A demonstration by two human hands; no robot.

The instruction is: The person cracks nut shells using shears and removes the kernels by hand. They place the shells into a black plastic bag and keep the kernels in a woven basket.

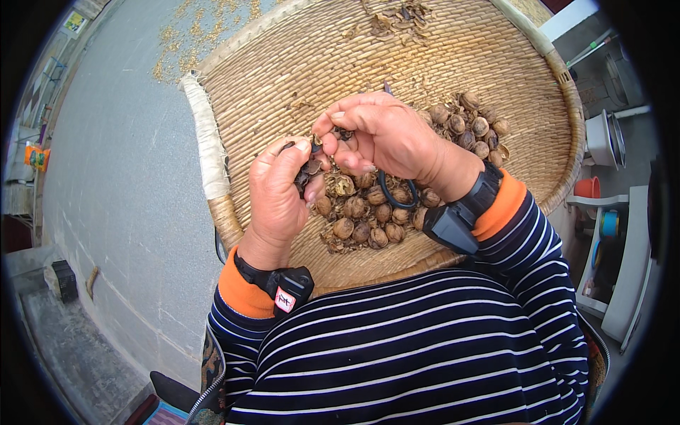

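Note:
My left hand (281,186) is closed around dark, dried walnut husk pieces (309,172), which show between the thumb and fingers. Close beside it, my right hand (380,135) holds a small dark husk fragment (342,133) at its fingertips. The two hands nearly meet over a woven basket tray (265,95). Under them lies a pile of walnuts in their shells (355,207) with husk crumbs. Black-handled scissors (398,204) rest on that pile, mostly hidden by my right hand. More walnuts (479,126) are heaped to the right, beyond my right wrist.
Dry husk scraps (406,21) lie at the tray's far side. A cloth-bound rim (204,138) edges its left. Grain (196,42) is scattered on the grey floor beyond. Pale basins (600,141) and a red pot (587,187) stand at right. A dark block (65,280) is at lower left.

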